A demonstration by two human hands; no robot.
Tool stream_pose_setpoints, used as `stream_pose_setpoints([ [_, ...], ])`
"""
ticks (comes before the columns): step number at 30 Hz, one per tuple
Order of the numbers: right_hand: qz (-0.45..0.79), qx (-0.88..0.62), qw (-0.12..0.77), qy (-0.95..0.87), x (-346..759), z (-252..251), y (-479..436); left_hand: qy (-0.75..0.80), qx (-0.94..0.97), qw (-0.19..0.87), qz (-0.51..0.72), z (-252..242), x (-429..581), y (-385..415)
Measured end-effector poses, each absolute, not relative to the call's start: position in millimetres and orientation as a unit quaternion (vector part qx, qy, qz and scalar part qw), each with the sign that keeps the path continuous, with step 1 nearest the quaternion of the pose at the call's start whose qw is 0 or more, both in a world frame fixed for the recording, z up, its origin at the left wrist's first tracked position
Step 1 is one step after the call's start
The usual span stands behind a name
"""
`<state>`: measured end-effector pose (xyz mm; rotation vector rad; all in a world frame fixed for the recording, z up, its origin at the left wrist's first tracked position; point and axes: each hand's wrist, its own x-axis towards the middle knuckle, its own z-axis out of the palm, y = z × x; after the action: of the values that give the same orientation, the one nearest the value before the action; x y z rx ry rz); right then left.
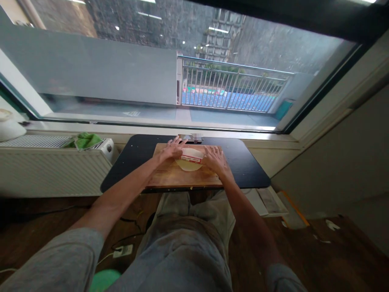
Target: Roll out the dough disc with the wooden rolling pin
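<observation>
On the board [170,176]: dough [188,165] under a rolling pin [191,156]
Left hand [172,151]: flat on it, fingers wide
Right hand [215,159]: flat, fingers wide

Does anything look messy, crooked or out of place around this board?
Nothing on the wooden board looks askew: the left hand and right hand lie flat on the roller over the dough. Elsewhere, a green cloth lies crumpled on the radiator, and white scraps litter the floor at the right.
</observation>
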<state>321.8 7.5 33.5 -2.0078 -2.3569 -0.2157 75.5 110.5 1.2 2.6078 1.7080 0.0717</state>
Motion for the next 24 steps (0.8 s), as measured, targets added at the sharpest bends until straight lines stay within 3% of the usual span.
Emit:
stream_pose_setpoints([
  [6, -0.09, -0.634, 0.063, -0.765, 318, 19, -19, 0.553, 0.833, 0.002, 0.016, -1, 67, 75],
  [14, -0.012, -0.7, 0.088, -0.709, 293, 20, -38, 0.554, 0.832, -0.013, 0.026, 0, 59, 35],
  [24, -0.044, -0.693, 0.122, -0.709, 292, 11, -56, 0.556, 0.83, -0.002, 0.05, -4, 52, 13],
])
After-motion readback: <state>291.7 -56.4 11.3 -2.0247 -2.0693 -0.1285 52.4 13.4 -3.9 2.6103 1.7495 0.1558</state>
